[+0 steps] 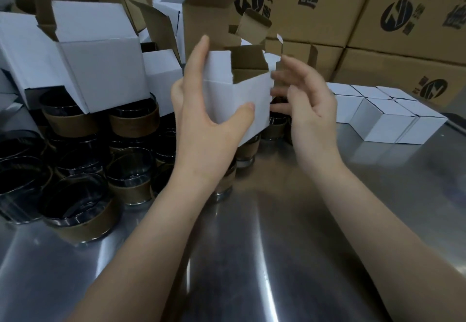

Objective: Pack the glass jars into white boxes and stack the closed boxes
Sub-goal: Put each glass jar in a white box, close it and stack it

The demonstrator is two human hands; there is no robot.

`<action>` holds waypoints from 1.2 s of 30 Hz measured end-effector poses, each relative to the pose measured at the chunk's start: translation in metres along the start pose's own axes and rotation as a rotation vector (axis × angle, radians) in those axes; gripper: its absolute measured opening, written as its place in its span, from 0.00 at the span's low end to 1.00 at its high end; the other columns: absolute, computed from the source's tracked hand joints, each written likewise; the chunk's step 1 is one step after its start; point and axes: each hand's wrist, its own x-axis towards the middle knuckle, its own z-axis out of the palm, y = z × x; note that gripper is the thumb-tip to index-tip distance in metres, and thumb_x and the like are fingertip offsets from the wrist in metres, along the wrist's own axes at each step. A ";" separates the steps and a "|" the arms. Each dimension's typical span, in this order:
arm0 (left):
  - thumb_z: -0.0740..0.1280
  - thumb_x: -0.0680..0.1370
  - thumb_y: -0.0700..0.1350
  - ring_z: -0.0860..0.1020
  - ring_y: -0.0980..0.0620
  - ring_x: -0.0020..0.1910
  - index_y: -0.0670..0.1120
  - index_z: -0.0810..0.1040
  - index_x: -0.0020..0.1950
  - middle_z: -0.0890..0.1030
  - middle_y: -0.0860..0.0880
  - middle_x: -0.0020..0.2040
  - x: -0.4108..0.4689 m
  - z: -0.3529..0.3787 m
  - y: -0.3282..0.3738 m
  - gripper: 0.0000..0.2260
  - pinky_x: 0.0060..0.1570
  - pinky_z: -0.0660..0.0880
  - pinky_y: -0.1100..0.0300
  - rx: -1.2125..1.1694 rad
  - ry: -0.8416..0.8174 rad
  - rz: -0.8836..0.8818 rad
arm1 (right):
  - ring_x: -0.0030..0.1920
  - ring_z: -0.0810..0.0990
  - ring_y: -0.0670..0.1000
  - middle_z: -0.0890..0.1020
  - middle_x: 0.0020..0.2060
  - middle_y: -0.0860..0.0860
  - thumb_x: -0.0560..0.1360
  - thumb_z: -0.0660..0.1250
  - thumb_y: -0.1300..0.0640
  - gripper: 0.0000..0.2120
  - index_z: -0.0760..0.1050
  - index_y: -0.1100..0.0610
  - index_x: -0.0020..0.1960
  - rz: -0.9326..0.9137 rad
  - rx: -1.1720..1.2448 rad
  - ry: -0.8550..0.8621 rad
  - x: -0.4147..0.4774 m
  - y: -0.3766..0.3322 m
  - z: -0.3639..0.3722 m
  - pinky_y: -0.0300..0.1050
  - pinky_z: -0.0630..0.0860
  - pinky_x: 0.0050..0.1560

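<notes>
Steel tabletop (252, 258) under my wrists; left hand (209, 125) grips the white box (237, 95), flaps up, right hand (307, 105) relaxed just beside it. I'd square the flaps before loading a glass jar (85, 226).

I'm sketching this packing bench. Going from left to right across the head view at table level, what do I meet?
main cluster of glass jars → left hand gripping an open white box → right hand → closed white boxes
</notes>
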 end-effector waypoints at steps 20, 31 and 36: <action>0.69 0.66 0.36 0.68 0.52 0.66 0.54 0.58 0.68 0.62 0.52 0.67 0.006 -0.005 -0.003 0.36 0.57 0.78 0.54 0.017 0.084 -0.086 | 0.58 0.75 0.45 0.77 0.58 0.45 0.67 0.78 0.50 0.34 0.70 0.54 0.70 0.258 -0.449 -0.365 -0.004 0.042 0.007 0.36 0.73 0.53; 0.67 0.63 0.40 0.64 0.49 0.68 0.55 0.57 0.64 0.60 0.50 0.66 0.006 -0.005 0.002 0.34 0.65 0.71 0.48 0.023 0.085 -0.137 | 0.52 0.83 0.49 0.84 0.51 0.51 0.71 0.76 0.53 0.20 0.79 0.57 0.60 0.592 -0.048 -0.244 0.016 0.025 -0.024 0.42 0.82 0.47; 0.67 0.63 0.41 0.67 0.45 0.68 0.56 0.57 0.63 0.61 0.49 0.67 0.006 -0.005 0.002 0.33 0.65 0.71 0.46 0.023 0.068 -0.141 | 0.51 0.84 0.51 0.85 0.46 0.52 0.75 0.72 0.54 0.07 0.82 0.56 0.51 0.562 0.163 -0.223 0.020 0.018 -0.032 0.48 0.82 0.51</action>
